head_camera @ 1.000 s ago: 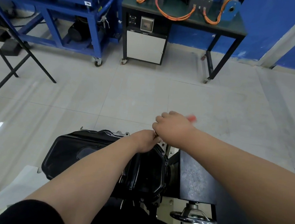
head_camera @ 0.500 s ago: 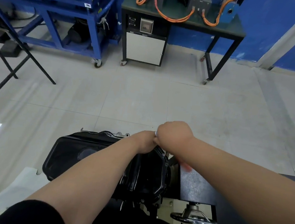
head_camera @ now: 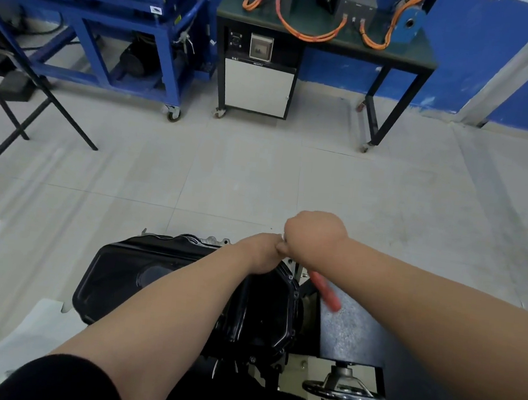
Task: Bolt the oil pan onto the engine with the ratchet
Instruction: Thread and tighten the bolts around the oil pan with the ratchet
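Oil pan [head_camera: 153, 282] under your forearms. Your left hand [head_camera: 263, 252] at its far rim, grasp hidden, cannot tell. Your right hand [head_camera: 315, 233], touching left, clenches ratchet [head_camera: 325, 290] by red handle.

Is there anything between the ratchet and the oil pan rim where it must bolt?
Nothing visible. The right hand grips the ratchet at the far rim of the oil pan; the left hand beside it hides the contact spot.

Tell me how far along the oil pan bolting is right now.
Done: the oil pan sits on the engine, with bolt heads showing along its right flange. In hand: the right hand grips the red-handled ratchet at the far corner, the left hand beside it. Left: which bolts need tightening cannot be told.
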`<state>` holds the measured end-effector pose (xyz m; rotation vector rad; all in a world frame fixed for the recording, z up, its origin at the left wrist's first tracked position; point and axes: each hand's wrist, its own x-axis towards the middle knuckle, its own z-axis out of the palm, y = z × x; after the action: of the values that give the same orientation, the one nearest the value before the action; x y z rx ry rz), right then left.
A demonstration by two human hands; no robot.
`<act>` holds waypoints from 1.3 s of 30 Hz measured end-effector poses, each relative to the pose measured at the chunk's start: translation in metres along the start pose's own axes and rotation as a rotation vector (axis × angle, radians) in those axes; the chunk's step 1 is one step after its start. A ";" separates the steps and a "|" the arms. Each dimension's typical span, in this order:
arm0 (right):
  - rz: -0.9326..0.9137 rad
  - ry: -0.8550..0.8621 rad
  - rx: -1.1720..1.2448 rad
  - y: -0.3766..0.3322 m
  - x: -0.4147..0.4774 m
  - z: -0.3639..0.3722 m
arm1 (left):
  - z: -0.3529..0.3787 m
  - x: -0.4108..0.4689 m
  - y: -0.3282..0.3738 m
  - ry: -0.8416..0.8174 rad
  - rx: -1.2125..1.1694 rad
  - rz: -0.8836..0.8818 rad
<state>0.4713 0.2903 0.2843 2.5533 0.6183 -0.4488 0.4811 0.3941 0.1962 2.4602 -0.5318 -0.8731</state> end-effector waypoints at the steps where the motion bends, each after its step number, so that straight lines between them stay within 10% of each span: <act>1: -0.057 0.070 -0.019 -0.002 -0.001 -0.001 | 0.000 0.000 -0.002 0.012 0.002 0.000; 17: -0.126 0.093 -0.019 -0.006 0.004 -0.005 | -0.001 -0.005 -0.009 0.049 -0.054 -0.018; 22: 0.122 -0.011 0.187 -0.003 0.000 0.000 | -0.001 -0.002 -0.005 0.019 -0.052 -0.010; 27: -0.081 0.105 0.061 0.006 -0.001 -0.006 | 0.000 -0.002 -0.010 0.059 -0.034 0.012; 39: 0.276 0.030 0.433 0.001 -0.006 0.007 | 0.005 -0.001 -0.006 0.030 -0.045 0.054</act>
<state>0.4659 0.2838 0.2815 3.0011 0.1806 -0.4900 0.4786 0.3978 0.1900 2.4031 -0.5599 -0.8170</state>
